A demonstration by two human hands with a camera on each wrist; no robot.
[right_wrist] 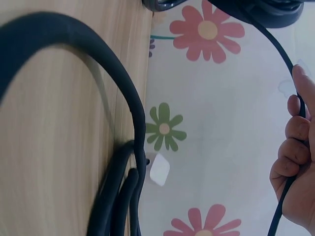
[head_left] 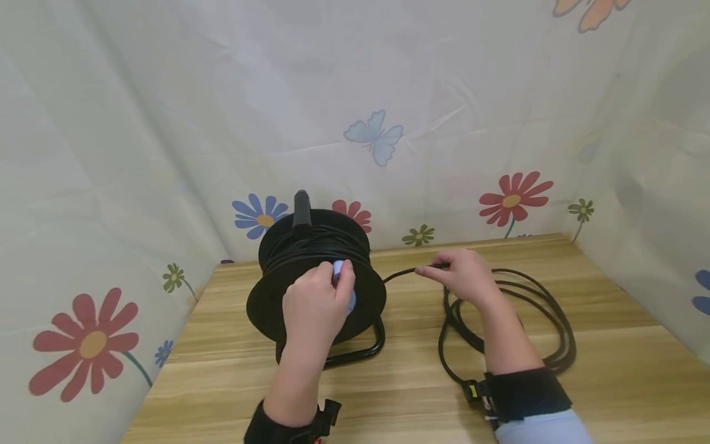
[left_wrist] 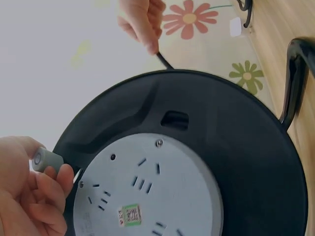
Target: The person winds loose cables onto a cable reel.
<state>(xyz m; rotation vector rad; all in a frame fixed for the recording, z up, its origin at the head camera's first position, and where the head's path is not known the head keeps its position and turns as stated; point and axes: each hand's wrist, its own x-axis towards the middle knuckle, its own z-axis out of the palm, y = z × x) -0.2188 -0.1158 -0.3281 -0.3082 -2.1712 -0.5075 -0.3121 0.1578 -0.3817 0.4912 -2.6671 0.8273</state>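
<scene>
A black cable reel (head_left: 261, 302) stands on the wooden table, with black cable wound on its drum. My left hand (head_left: 315, 302) grips the small grey crank knob (left_wrist: 48, 160) on the reel's front face. In the left wrist view, the grey socket panel (left_wrist: 162, 182) with slots and a sticker fills the reel's middle. To the right of the reel, my right hand (head_left: 465, 274) holds the black cable (right_wrist: 279, 46), fingers curled round it. That cable runs from the reel's right side through my right hand to loose coils (head_left: 563, 333) on the table.
The reel's tubular stand (head_left: 355, 356) rests on the table (head_left: 410, 394), and its carrying handle (head_left: 302, 213) sticks up at the back. A flower-printed curtain (head_left: 432, 179) encloses the table's back and sides. A small white object (right_wrist: 159, 169) shows at the table's back edge.
</scene>
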